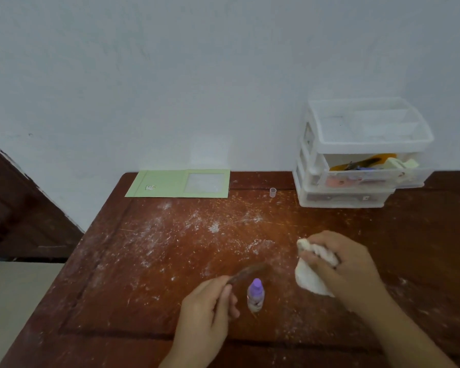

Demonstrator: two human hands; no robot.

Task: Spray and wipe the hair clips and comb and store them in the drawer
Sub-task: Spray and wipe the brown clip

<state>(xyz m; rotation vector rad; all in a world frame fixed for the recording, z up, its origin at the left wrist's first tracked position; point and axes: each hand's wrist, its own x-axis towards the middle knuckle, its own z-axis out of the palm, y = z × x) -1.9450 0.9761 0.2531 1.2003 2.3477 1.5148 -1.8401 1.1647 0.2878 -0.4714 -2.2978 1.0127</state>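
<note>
Holding comb (246, 273) left hand (210, 304) | right hand (340, 258) gripping cloth (310, 277) | open drawer (369, 172): clips (356, 164)

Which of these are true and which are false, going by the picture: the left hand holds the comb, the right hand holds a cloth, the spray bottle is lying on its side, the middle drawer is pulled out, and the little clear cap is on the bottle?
1. The left hand holds the comb. True.
2. The right hand holds a cloth. True.
3. The spray bottle lies on its side. False: it stands upright on the table, between the hands.
4. The middle drawer of the plastic drawer unit is pulled out. True: things lie inside it.
5. The clear cap is on the bottle. False: it stands apart, near the drawer unit.
</note>
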